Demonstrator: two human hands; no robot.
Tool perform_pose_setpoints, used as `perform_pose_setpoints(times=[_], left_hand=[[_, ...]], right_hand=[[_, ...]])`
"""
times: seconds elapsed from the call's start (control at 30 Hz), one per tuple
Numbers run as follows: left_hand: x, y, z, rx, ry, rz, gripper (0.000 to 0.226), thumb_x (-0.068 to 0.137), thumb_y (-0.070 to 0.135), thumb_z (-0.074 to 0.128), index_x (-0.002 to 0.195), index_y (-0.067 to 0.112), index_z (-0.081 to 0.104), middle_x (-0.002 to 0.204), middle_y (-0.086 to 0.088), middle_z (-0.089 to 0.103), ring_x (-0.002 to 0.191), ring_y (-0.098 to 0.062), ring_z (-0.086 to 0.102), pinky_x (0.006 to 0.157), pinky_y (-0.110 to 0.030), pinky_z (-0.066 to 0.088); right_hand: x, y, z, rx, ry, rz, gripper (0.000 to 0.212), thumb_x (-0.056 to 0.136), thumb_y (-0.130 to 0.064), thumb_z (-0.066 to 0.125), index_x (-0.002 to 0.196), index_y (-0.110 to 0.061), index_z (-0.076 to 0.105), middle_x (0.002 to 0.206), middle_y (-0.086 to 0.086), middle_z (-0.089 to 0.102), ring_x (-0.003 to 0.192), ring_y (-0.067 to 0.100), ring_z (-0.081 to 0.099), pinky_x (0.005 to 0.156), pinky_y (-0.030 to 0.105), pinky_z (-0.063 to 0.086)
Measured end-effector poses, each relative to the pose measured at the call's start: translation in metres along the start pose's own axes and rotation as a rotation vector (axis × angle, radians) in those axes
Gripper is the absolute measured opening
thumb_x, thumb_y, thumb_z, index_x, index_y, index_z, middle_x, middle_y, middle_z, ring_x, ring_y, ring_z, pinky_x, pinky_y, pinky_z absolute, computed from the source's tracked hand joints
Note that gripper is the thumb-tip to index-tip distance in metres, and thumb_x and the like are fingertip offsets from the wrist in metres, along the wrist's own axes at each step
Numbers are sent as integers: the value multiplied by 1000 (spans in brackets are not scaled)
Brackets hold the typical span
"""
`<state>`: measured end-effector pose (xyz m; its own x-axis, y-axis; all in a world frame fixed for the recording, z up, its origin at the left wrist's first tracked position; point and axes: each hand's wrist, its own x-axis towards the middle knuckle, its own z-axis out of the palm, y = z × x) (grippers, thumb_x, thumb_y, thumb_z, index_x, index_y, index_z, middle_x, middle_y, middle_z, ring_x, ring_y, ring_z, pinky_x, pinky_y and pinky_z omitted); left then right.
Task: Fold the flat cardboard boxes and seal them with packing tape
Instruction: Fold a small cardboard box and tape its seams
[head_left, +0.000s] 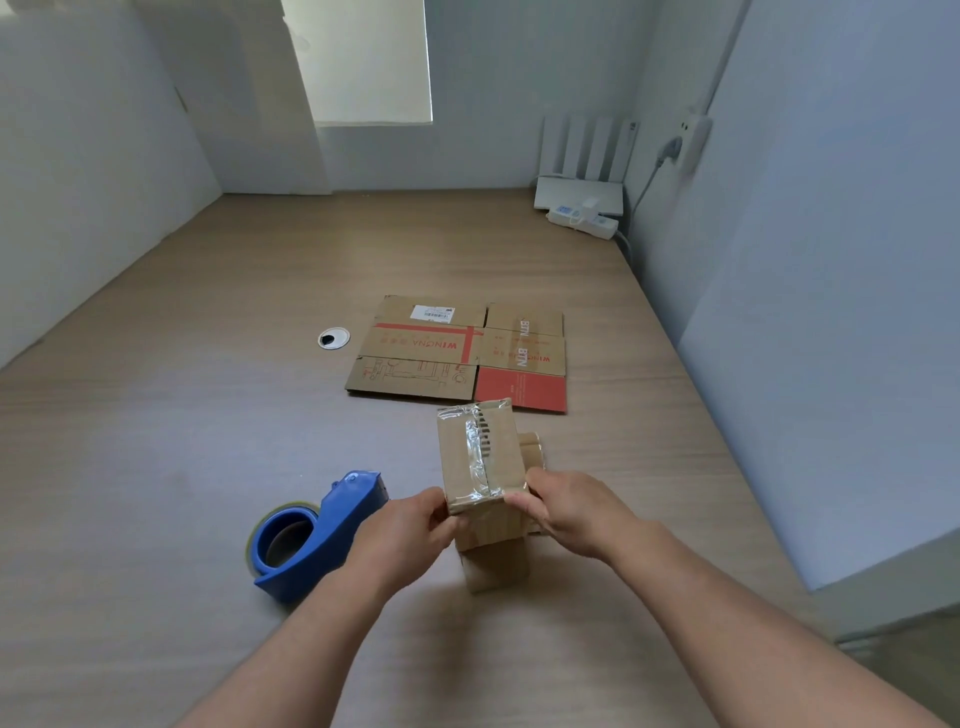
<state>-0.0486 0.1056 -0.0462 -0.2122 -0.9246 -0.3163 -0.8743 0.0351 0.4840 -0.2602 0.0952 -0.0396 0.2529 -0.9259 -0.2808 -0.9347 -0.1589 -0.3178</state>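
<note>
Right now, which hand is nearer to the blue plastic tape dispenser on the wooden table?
Left. The left hand grips the taped cardboard box just right of the blue plastic tape dispenser; the right hand holds the box's far side, farther away.

Small brown cardboard box (475, 457), folded, clear packing tape along its top seam, held upright above the bench. Flat brown cardboard box with red print (457, 353) lies unfolded beyond it. Blue plastic tape dispenser (311, 535) rests to the left.
</note>
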Motion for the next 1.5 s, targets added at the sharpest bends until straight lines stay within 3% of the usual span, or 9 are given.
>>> perform_pose_setpoints(times=[0.2, 0.37, 0.53, 0.83, 0.93, 1.07, 1.13, 1.37, 1.5], left_hand=[[13, 21, -15, -136, 16, -135, 64, 95, 61, 24, 148, 25, 23, 134, -2, 57, 111, -19, 59, 88, -35, 51], [28, 37, -12, -273, -10, -204, 50, 100, 49, 28, 144, 25, 29, 125, -5, 57, 95, -18, 58, 78, -37, 57], [32, 41, -7, -362, -24, -234, 47, 102, 41, 31, 147, 29, 25, 127, -7, 55, 95, -21, 61, 68, -32, 59], [24, 39, -4, -422, -65, -255, 53, 101, 38, 37, 150, 35, 17, 141, -6, 49, 106, -23, 61, 70, -31, 59], [16, 35, -5, -468, -157, -237, 61, 99, 35, 43, 149, 44, 9, 131, -4, 55, 98, -18, 63, 68, -26, 57], [7, 33, -5, -655, -146, -278, 50, 95, 39, 51, 142, 33, 34, 124, 3, 53, 109, -16, 55, 87, -32, 52], [4, 38, -9, -772, -105, -315, 49, 94, 52, 46, 134, 23, 44, 125, 1, 55, 108, -17, 58, 92, -38, 53], [-2, 69, -53, -864, 86, -359, 45, 100, 50, 32, 92, 12, 54, 106, -11, 62, 94, -23, 62, 78, -35, 55], [1, 69, -62, -954, 246, -239, 45, 98, 52, 35, 119, 18, 56, 115, -6, 62, 101, -22, 61, 74, -31, 54]], right_hand=[[19, -21, -15, 317, 169, 393, 83, 83, -78, 31, 134, -15, 44, 130, 4, 56, 116, 23, 55, 83, 36, 45], [53, -36, -18, 507, 57, 576, 91, 80, -80, 30, 135, -8, 42, 129, 10, 56, 112, 29, 56, 85, 35, 47], [67, -33, -6, 411, 17, 536, 68, 73, -69, 48, 113, -14, 53, 107, 3, 61, 96, 27, 61, 70, 32, 45], [10, -5, -16, 863, -206, 157, 33, 87, -22, 67, 114, -30, 49, 102, -14, 58, 87, -3, 53, 70, 14, 44], [6, -6, -25, 854, -220, 221, 22, 88, -37, 64, 105, -33, 51, 110, -4, 63, 87, 4, 59, 68, 18, 48], [9, -9, -21, 833, -149, 482, 110, 56, -95, 24, 130, -18, 51, 107, -1, 62, 88, 19, 61, 77, 30, 49], [13, -9, -14, 789, -75, 500, 121, 45, -97, 16, 126, -17, 57, 114, 3, 65, 98, 23, 63, 89, 40, 51], [10, -22, -46, 931, 24, 416, 39, 85, -49, 45, 89, -17, 65, 87, 1, 69, 80, 20, 63, 76, 37, 56], [3, -27, -67, 1066, 159, 180, 39, 87, -13, 53, 127, -13, 51, 119, 5, 60, 103, 18, 57, 87, 33, 51]])
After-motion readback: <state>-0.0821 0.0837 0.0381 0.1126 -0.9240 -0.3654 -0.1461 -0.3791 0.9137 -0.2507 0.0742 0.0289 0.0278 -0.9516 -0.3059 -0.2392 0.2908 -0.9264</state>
